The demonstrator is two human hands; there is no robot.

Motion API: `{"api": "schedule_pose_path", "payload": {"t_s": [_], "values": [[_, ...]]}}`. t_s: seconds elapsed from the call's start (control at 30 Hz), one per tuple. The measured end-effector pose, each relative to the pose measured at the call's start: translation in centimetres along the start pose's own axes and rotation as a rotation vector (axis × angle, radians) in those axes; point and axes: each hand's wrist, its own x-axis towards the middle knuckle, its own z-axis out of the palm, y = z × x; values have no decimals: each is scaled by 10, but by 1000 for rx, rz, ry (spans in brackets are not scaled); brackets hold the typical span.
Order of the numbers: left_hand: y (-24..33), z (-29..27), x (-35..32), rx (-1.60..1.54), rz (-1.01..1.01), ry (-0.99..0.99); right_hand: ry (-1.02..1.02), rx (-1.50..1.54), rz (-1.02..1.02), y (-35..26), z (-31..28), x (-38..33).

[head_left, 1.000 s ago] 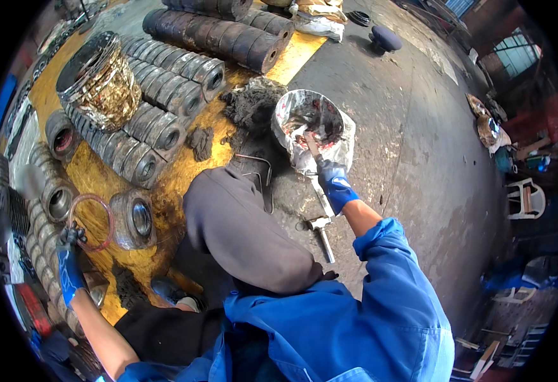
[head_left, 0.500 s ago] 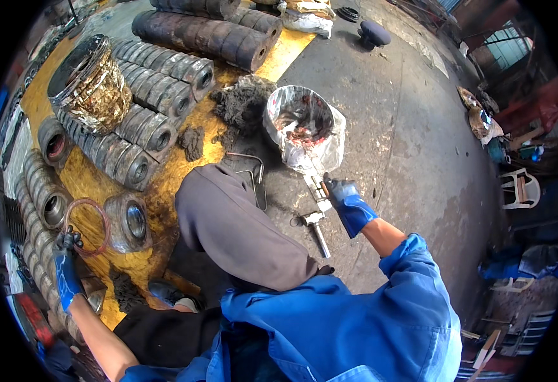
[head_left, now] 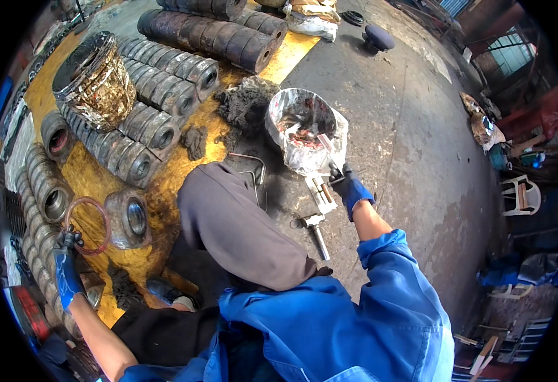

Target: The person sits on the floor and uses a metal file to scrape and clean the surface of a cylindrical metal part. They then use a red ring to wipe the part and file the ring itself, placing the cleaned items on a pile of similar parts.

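Note:
My left hand [head_left: 69,261], in a blue and dark glove, is closed on the lower edge of a thin reddish-brown ring [head_left: 104,221]. The ring stands upright beside a thick metal collar [head_left: 126,224] on the yellow floor. Off to the right, my gloved right hand [head_left: 348,184] is closed at the near rim of a plastic-lined bucket [head_left: 307,163] with reddish grease inside. A flat, pale-tipped tool [head_left: 325,141] reaches from its fingers over the bucket. Just below that hand lie a pale tray [head_left: 320,196] with wooden-looking pieces and a hammer-like metal tool [head_left: 317,237].
Rows of metal rollers [head_left: 164,76] fill the left side, with a grease-coated drum [head_left: 94,83] on top. Dark rags [head_left: 247,105] lie beside the bucket, and bent metal rods [head_left: 253,175] lie near my knee. A round dark stool [head_left: 377,38] and white chair [head_left: 521,194] stand farther off.
My right hand has moved up from beside the tray to the bucket's near rim, and a flat tool now shows over the bucket. My left hand keeps hold of the ring.

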Motion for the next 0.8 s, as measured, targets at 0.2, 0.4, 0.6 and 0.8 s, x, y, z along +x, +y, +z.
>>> {"api": "schedule_pose_path", "payload": {"t_s": [0.2,0.4,0.6,0.8], "values": [[16,-6,-12,99,-48,-40,-120,-125,-26,-2,-48,-20],[20,7,-16,77,-14,-36,-141,-919,-255,-25,-7,-47],[44,30,-25,185,20,-22,-234,-1405,-504,-17,30,-48],[42,22,-31,149,5,1,-168,-1935,-878,-38,34,-44]]}}
